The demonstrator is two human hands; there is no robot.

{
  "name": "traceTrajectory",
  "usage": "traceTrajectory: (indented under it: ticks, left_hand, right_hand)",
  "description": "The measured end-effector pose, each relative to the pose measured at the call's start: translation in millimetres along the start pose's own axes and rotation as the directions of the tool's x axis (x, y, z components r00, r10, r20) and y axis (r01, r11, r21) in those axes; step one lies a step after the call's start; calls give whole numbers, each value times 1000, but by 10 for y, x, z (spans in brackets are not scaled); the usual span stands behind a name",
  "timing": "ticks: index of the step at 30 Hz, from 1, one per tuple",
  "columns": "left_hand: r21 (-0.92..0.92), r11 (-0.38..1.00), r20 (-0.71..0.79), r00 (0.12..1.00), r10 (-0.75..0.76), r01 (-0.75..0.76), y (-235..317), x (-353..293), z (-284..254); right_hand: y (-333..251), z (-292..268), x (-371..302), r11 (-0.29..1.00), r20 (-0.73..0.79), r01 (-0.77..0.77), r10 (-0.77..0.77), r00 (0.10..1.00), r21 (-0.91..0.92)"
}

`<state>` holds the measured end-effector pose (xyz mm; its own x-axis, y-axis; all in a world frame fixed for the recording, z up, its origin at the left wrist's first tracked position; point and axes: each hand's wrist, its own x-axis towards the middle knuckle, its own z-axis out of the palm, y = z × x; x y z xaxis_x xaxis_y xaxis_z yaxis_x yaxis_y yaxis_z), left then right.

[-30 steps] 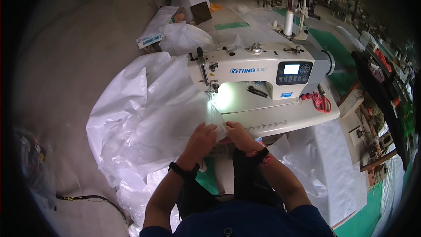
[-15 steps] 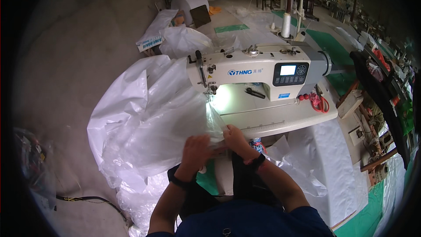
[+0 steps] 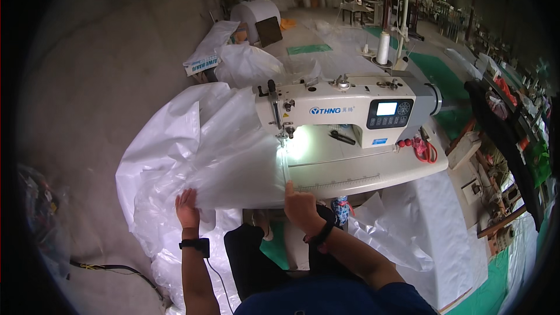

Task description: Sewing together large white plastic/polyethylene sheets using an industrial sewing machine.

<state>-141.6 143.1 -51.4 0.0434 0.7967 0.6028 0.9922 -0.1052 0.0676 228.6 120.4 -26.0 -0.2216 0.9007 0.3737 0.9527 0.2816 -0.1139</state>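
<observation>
A white sewing machine [image 3: 344, 105] with a lit needle area stands on its table in front of me. Thin white plastic sheeting [image 3: 233, 169] runs from under the needle [image 3: 283, 140] and drapes off to the left in loose folds. My left hand [image 3: 186, 207] lies open on the sheeting's near left part, fingers stretched out. At the table's front edge, my right hand [image 3: 302, 205] is closed on the sheeting's right edge, its index finger pointing along it toward the needle. The underside of the right hand's grip is hidden.
Red-handled scissors [image 3: 426, 150] and a black-handled tool [image 3: 342, 137] rest on the machine table [image 3: 373, 178]. A white thread cone [image 3: 383, 48] stands behind the machine. More white sheeting [image 3: 431, 221] hangs at lower right. A dark cable [image 3: 119, 264] crosses the floor at left.
My left hand has moved left, away from my right hand, and spread over the sheeting. My right hand has shifted slightly left and down. The sheeting between them now lies flatter.
</observation>
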Motion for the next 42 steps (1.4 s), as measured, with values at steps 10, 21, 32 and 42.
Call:
traceTrajectory:
  ticks: [10,21,32,42]
  left_hand:
    - [-178,977,203,976,-83,120,-123,692,282]
    - [-27,984,369,917,-155,177,-247,1267,581]
    - [-114,810,169,792,587,-576,1735,1141,-64]
    - [-478,876,425,856,295,-65,2178,1330,502]
  right_hand:
    - [159,229,682,998,56,35,-33,998,-48]
    - [321,346,1146,995,117,85,-78,990,-52]
    - [925,13,963,912,149,125,-197,969,391]
    - [967,71,1059,872,248,52,-196,949,486]
